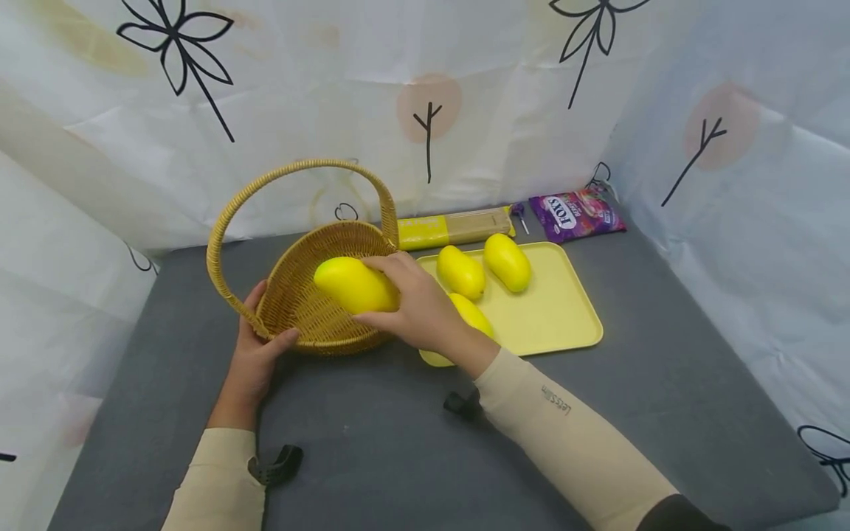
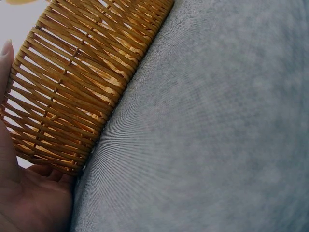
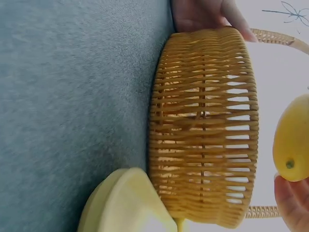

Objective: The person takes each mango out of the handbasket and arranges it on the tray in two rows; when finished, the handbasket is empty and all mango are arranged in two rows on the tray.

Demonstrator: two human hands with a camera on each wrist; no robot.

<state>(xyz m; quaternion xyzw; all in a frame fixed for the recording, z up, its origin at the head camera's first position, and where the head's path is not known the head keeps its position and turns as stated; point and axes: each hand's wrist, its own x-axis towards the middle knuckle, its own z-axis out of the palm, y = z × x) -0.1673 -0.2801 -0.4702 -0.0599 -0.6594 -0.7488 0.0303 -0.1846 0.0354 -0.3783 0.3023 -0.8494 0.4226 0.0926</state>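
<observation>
My right hand [image 1: 425, 306] holds a yellow mango [image 1: 355, 285] over the opening of a wicker basket [image 1: 299, 295]. In the right wrist view the mango [image 3: 293, 140] is above the basket's rim, with fingertips under its lower end. My left hand [image 1: 255, 361] grips the basket's left side near the foot of its tall arched handle, thumb over the rim. The left wrist view shows the fingers [image 2: 46, 174] low against the woven wall [image 2: 72, 87]. Three more mangoes lie on a yellow tray [image 1: 551, 310] to the right; one [image 1: 471, 316] is partly hidden by my right arm.
Behind the tray lie a yellow pack of noodles [image 1: 458, 227], a small purple-headed item [image 1: 519, 215] and a purple candy bag [image 1: 576, 214]. The tray's left edge is close beside the basket. White patterned cloth walls [image 1: 491, 147] border the grey table [image 1: 385, 457].
</observation>
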